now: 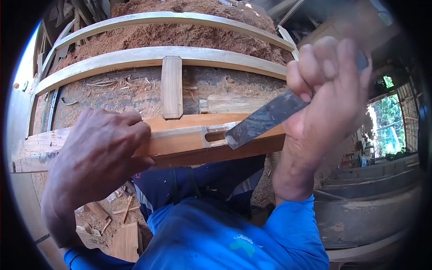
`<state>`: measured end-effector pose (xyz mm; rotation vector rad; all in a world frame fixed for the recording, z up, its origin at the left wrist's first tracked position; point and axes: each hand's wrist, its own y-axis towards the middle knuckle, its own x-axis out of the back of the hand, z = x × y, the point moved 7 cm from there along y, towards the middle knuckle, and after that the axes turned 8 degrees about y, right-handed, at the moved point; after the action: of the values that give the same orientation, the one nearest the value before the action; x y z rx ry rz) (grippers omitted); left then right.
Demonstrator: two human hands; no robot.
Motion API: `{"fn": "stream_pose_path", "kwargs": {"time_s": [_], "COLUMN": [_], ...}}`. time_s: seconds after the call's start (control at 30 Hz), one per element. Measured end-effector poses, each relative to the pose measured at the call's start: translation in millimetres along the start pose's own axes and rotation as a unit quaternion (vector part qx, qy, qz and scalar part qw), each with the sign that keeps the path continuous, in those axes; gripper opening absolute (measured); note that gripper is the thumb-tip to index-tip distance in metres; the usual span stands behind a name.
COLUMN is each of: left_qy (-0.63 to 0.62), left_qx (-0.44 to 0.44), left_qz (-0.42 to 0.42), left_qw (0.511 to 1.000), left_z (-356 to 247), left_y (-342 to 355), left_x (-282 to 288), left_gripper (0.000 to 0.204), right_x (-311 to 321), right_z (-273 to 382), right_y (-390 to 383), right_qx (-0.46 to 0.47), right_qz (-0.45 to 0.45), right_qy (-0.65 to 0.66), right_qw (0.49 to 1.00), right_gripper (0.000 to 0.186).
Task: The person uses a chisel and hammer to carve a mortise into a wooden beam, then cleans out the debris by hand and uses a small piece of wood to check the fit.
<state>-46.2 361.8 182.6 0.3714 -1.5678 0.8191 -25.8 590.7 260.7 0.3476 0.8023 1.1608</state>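
Note:
A planed wooden beam [177, 143] lies crosswise in front of me, with a rounded mortise slot [216, 136] cut into its upper face. My left hand [105, 139] is closed over the beam to the left of the slot, thumb on the near side. In my right hand [330, 90] is a wide, flat, dark steel chisel [265, 118], held at a slant. Its lower end meets the beam at the slot's right end, covering part of it. The chisel's upper part is mostly hidden by my fingers; a grey end shows beyond them.
Behind the beam, a pale wooden frame [121, 58] with a short upright piece [172, 87] rests before a sawdust heap [198, 38]. Offcuts [126, 243] and shavings lie on the floor at lower left. Long dark boards [369, 220] are stacked at the right.

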Motion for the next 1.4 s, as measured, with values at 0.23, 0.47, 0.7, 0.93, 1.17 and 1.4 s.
{"fn": "stream_pose_path", "kwargs": {"time_s": [0.23, 0.47, 0.7, 0.93, 1.17, 1.4], "left_qy": [-0.102, -0.230, -0.333, -0.454, -0.463, -0.475], "left_qx": [-0.056, -0.119, -0.259, -0.260, -0.259, -0.248], "left_qz": [0.018, -0.262, 0.030, 0.028, 0.034, 0.054], "left_qw": [0.993, 0.930, 0.906, 0.852, 0.847, 0.842], "left_z": [1, -24, -65, -58, -56, -55], "left_y": [30, 60, 121, 131, 140, 145], "left_x": [5, 49, 33, 17, 14, 8], "left_gripper": [0.034, 0.033, 0.043, 0.044, 0.041, 0.041], "right_x": [55, 54, 51, 37, 49, 66], "right_z": [-25, -40, -15, -14, -33, -52], "right_y": [22, 21, -10, -2, 6, 5], "right_qx": [-0.080, -0.071, -0.003, 0.000, -0.036, -0.069], "right_qz": [-0.038, 0.009, -0.032, -0.030, -0.090, -0.066], "right_qy": [0.162, 0.231, 0.120, 0.097, 0.061, 0.125], "right_qw": [0.983, 0.970, 0.992, 0.995, 0.993, 0.988], "right_gripper": [0.028, 0.041, 0.037, 0.031, 0.031, 0.032]}}
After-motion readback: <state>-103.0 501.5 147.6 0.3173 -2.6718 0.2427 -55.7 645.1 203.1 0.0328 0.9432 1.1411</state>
